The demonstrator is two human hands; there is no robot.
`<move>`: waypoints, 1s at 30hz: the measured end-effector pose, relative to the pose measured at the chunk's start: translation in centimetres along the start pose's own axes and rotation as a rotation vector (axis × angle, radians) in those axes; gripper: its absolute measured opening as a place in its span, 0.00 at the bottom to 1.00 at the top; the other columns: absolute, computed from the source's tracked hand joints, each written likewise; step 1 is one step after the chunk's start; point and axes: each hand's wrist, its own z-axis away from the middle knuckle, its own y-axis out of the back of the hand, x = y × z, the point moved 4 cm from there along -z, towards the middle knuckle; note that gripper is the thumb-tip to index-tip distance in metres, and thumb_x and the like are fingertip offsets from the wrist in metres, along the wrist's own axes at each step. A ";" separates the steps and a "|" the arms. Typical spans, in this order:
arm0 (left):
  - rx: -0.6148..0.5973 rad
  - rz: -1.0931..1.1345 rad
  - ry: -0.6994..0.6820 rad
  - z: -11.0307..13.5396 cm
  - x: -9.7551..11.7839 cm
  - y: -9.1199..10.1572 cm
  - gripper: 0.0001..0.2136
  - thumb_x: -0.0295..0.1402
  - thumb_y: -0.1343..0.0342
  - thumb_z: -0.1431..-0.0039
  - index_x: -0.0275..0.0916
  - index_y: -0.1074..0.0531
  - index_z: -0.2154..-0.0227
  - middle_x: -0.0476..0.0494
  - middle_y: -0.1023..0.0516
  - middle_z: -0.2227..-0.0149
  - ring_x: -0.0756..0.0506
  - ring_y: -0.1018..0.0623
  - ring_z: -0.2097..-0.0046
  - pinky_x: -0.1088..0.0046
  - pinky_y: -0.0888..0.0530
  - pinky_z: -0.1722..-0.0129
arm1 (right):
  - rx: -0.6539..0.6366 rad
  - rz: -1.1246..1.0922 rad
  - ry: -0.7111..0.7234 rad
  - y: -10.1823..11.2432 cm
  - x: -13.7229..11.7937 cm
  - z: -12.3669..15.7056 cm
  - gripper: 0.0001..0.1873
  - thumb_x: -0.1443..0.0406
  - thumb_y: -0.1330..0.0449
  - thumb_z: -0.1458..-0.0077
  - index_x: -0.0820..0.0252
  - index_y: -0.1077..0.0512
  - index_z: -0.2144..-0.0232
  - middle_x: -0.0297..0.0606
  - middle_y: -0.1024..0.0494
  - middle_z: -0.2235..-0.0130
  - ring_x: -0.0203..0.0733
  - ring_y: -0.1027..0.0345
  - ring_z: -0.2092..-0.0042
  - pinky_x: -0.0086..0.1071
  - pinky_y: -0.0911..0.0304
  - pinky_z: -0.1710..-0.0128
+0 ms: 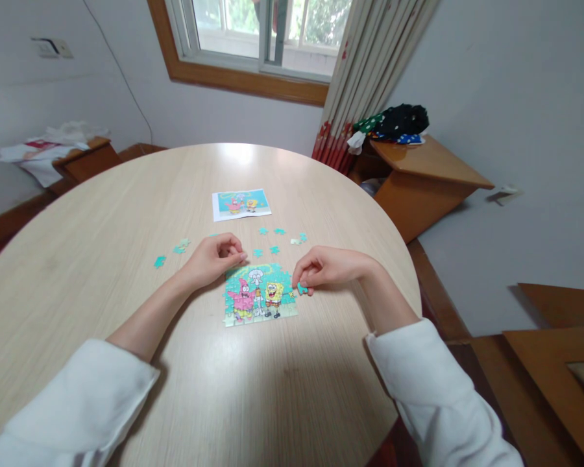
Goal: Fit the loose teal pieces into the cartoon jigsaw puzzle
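Note:
A partly joined jigsaw puzzle (246, 301) of cartoon figures on a teal ground lies flat on the round table, its right and upper edges uneven. My right hand (324, 264) is at the puzzle's right edge, with a teal puzzle piece (302, 289) pinched between its fingertips. Above the puzzle's upper left corner, my left hand (219, 258) is closed, fingers curled and thumb against them; whatever may be inside is hidden. Loose teal pieces (274, 250) lie just beyond the puzzle, between the hands.
Past the loose pieces lies a printed reference picture (246, 203) on the table (126, 214). More pieces (160, 261) are scattered to the left of my left hand. A wooden stand with cloths (399, 123) stands beyond the table's right edge, near a curtain (365, 58).

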 end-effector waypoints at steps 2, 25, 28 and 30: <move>-0.002 0.002 0.002 0.0 0.1 0.0 0.08 0.35 0.40 0.52 0.38 0.33 0.75 0.48 0.25 0.77 0.50 0.23 0.72 0.76 0.28 0.74 | 0.003 -0.023 -0.019 0.0 0.1 0.0 0.07 0.70 0.40 0.55 0.66 0.25 0.70 0.32 0.26 0.77 0.32 0.31 0.74 0.24 0.40 0.75; -0.006 -0.001 0.009 0.1 0.2 0.0 0.08 0.35 0.40 0.52 0.39 0.33 0.75 0.47 0.24 0.77 0.49 0.24 0.73 0.75 0.29 0.74 | -0.024 -0.007 -0.077 0.1 0.5 0.4 0.13 0.64 0.36 0.56 0.66 0.22 0.66 0.35 0.24 0.75 0.32 0.31 0.73 0.25 0.37 0.73; -0.005 0.006 0.005 0.0 0.2 0.0 0.08 0.35 0.40 0.53 0.39 0.33 0.75 0.47 0.24 0.77 0.49 0.24 0.73 0.75 0.29 0.74 | -0.026 0.004 -0.078 0.2 0.4 0.4 0.13 0.63 0.36 0.56 0.66 0.21 0.67 0.35 0.23 0.75 0.32 0.31 0.73 0.25 0.38 0.74; -0.002 0.003 0.003 0.0 0.2 0.1 0.08 0.35 0.40 0.53 0.38 0.33 0.75 0.48 0.24 0.77 0.49 0.24 0.73 0.75 0.29 0.74 | -0.032 0.010 -0.065 0.2 0.4 0.4 0.12 0.63 0.35 0.57 0.65 0.22 0.69 0.36 0.23 0.75 0.32 0.32 0.73 0.25 0.38 0.73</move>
